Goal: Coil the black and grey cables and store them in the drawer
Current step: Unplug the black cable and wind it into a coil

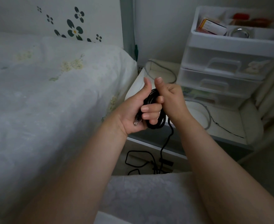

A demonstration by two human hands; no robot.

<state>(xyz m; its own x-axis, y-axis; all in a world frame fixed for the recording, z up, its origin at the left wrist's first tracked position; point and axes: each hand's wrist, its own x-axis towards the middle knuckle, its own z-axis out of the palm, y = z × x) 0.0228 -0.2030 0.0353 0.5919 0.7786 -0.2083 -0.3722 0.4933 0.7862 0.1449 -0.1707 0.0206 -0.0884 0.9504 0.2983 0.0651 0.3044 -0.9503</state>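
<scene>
1. Left hand (137, 109) first: its fingers curl round a bundle of thin black cable (155, 109), thumb sticking up, and a metal-tipped plug end (137, 121) pokes out below my palm.
2. Behind that hand lies the bed with a pale floral cover (52, 88), and above it a white wall panel printed with dark green flowers (75, 28).
3. Coils of the black cable sit between my two hands, looped several times, with the lowest loops hanging under my left fingers.
4. From the bundle a loose black tail (167, 139) drops down past the edge of the white bedside table (226, 122) to the floor, where more of it lies in slack bends (139, 160).
5. Right hand (171, 97) presses against the coil from the other side; its fingers curl in towards the loops and its thumb points up, close beside my left thumb.
6. On the table top a thin grey cable (208, 115) lies uncoiled, curving from the back corner round towards the front.
7. At the right stands a white plastic drawer unit with translucent drawers (221, 73), all of them pushed in.
8. Its open top tray (236, 39) holds a small orange-and-white box (213, 26), something red, and a shiny ring-shaped thing (239, 33).
9. Across my lap, at the bottom, lies a pale textured fabric (147, 196).
</scene>
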